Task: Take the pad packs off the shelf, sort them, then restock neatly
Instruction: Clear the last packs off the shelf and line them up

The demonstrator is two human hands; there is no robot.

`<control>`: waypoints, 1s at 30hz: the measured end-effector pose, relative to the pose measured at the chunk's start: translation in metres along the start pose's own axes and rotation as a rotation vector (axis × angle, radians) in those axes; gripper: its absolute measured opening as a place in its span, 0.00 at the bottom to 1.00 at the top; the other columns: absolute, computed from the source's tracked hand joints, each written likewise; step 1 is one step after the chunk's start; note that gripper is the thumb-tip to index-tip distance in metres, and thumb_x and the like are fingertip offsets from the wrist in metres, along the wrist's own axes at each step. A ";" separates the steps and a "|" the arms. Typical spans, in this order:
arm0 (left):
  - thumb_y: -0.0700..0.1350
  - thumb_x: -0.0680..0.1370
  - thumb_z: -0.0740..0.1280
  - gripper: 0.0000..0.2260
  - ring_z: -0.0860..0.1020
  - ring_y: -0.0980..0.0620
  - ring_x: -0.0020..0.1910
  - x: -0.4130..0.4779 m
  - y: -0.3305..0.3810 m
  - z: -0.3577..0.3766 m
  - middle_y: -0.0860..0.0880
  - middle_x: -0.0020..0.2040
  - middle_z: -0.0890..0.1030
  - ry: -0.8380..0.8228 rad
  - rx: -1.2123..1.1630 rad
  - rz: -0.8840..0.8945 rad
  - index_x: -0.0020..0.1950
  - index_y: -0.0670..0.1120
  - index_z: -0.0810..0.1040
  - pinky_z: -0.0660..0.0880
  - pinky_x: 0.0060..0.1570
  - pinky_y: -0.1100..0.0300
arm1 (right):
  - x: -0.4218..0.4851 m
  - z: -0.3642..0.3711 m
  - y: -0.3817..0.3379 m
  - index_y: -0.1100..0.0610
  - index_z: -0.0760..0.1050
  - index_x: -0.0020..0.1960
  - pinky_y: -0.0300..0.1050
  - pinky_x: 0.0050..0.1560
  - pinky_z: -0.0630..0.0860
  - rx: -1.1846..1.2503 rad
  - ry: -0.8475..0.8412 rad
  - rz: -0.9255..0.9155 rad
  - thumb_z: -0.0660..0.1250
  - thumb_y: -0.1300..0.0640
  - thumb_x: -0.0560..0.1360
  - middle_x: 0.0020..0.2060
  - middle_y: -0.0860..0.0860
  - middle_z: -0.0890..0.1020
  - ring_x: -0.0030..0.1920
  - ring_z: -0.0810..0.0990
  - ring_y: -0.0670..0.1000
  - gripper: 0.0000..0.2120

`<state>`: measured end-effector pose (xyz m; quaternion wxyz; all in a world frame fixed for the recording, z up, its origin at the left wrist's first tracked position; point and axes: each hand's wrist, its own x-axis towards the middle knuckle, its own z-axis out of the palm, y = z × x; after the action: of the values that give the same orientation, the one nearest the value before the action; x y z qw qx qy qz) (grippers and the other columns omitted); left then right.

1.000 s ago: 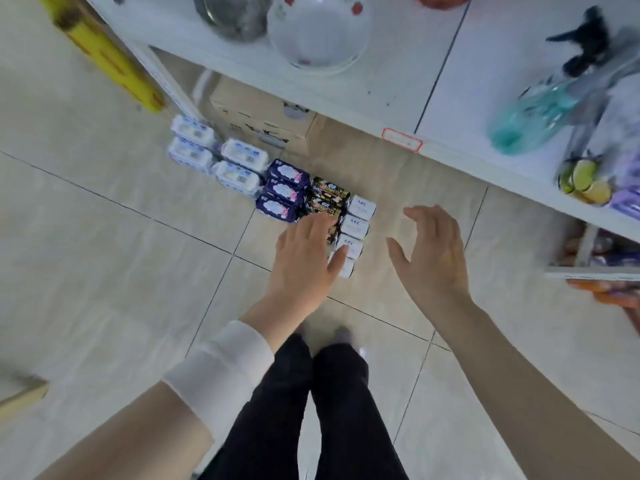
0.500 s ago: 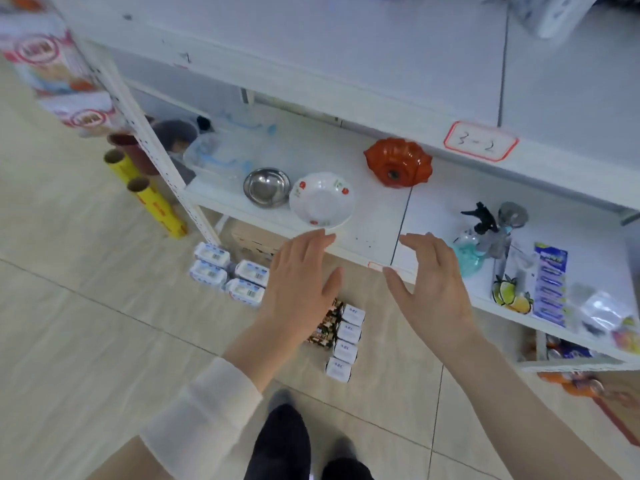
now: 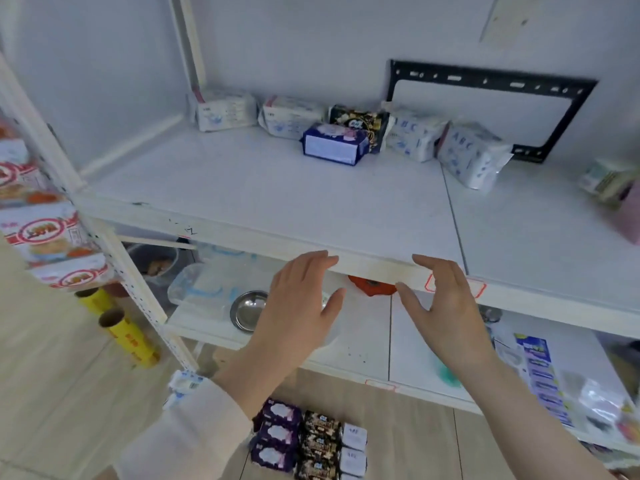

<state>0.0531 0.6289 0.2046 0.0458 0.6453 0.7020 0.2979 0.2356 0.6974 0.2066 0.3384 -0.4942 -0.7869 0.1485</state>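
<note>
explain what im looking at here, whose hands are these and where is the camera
No machine: a person wears a wide-angle camera on the head, looking forward and down at their own arms. The left hand and right hand are both open, holding nothing, in front of the front edge of the upper shelf. At its back lie pad packs, among them a blue pack, a dark pack and a white ABC pack. On the floor stand sorted rows: purple packs, dark patterned packs, small white packs.

The floor packs [image 3: 317,445] run off the bottom edge, the rightmost box [image 3: 604,180] blurred.
</note>
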 end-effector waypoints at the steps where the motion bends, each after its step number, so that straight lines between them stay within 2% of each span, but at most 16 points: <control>1: 0.50 0.78 0.61 0.19 0.66 0.49 0.68 0.009 0.002 -0.001 0.49 0.68 0.69 0.001 0.000 0.007 0.68 0.46 0.68 0.59 0.66 0.59 | 0.009 -0.002 0.002 0.61 0.71 0.63 0.33 0.55 0.62 0.013 0.005 0.011 0.69 0.57 0.73 0.59 0.56 0.74 0.62 0.72 0.56 0.20; 4: 0.50 0.79 0.60 0.20 0.63 0.52 0.70 0.033 0.005 0.000 0.51 0.70 0.66 -0.001 0.049 0.017 0.70 0.48 0.65 0.56 0.68 0.61 | 0.031 -0.007 0.010 0.60 0.70 0.65 0.31 0.55 0.61 0.048 0.007 0.041 0.68 0.57 0.74 0.61 0.55 0.73 0.63 0.71 0.55 0.21; 11: 0.51 0.79 0.60 0.20 0.64 0.53 0.68 0.076 -0.005 0.012 0.52 0.69 0.67 -0.022 0.002 -0.037 0.70 0.49 0.65 0.57 0.66 0.61 | 0.072 -0.009 0.029 0.58 0.69 0.65 0.43 0.64 0.68 0.151 -0.018 0.122 0.68 0.54 0.74 0.62 0.53 0.72 0.64 0.70 0.51 0.22; 14: 0.52 0.79 0.59 0.20 0.65 0.52 0.68 0.097 -0.020 0.017 0.52 0.69 0.67 -0.089 0.018 -0.073 0.70 0.49 0.64 0.59 0.66 0.60 | 0.105 -0.006 0.032 0.57 0.69 0.64 0.49 0.64 0.69 0.185 -0.016 0.154 0.69 0.52 0.73 0.61 0.53 0.73 0.62 0.72 0.50 0.23; 17: 0.53 0.79 0.59 0.21 0.66 0.50 0.68 0.127 -0.042 0.016 0.50 0.69 0.68 -0.130 0.031 -0.126 0.71 0.48 0.64 0.60 0.67 0.57 | 0.144 -0.001 0.029 0.56 0.69 0.65 0.45 0.61 0.70 0.218 -0.016 0.193 0.68 0.48 0.72 0.61 0.52 0.74 0.61 0.72 0.49 0.24; 19: 0.53 0.79 0.60 0.21 0.66 0.50 0.68 0.156 -0.058 0.013 0.48 0.68 0.68 -0.121 -0.010 -0.162 0.70 0.48 0.65 0.61 0.68 0.55 | 0.172 0.006 0.027 0.55 0.68 0.65 0.41 0.58 0.68 0.240 -0.016 0.226 0.68 0.46 0.72 0.61 0.50 0.74 0.61 0.72 0.49 0.25; 23: 0.56 0.78 0.60 0.22 0.68 0.50 0.66 0.231 -0.092 0.012 0.48 0.67 0.69 -0.060 -0.200 -0.278 0.69 0.48 0.65 0.66 0.64 0.55 | 0.236 0.035 0.032 0.55 0.66 0.68 0.45 0.60 0.70 0.266 0.021 0.286 0.68 0.44 0.72 0.62 0.50 0.74 0.61 0.73 0.50 0.29; 26: 0.59 0.77 0.60 0.26 0.68 0.48 0.66 0.284 -0.119 0.021 0.47 0.68 0.69 -0.012 -0.239 -0.333 0.71 0.48 0.63 0.66 0.64 0.53 | 0.283 0.062 0.040 0.55 0.65 0.70 0.44 0.58 0.69 0.271 0.026 0.321 0.67 0.43 0.71 0.64 0.51 0.73 0.62 0.73 0.51 0.31; 30: 0.63 0.75 0.59 0.31 0.68 0.45 0.67 0.339 -0.141 0.033 0.45 0.70 0.67 -0.012 -0.340 -0.430 0.73 0.48 0.61 0.67 0.62 0.54 | 0.334 0.084 0.051 0.54 0.63 0.71 0.50 0.64 0.70 0.283 0.036 0.357 0.68 0.41 0.71 0.66 0.51 0.72 0.63 0.73 0.54 0.34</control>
<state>-0.1110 0.9585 0.2184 0.2199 0.4660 0.7625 0.3912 0.1183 1.0229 0.2452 0.3865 -0.5759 -0.6520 0.3063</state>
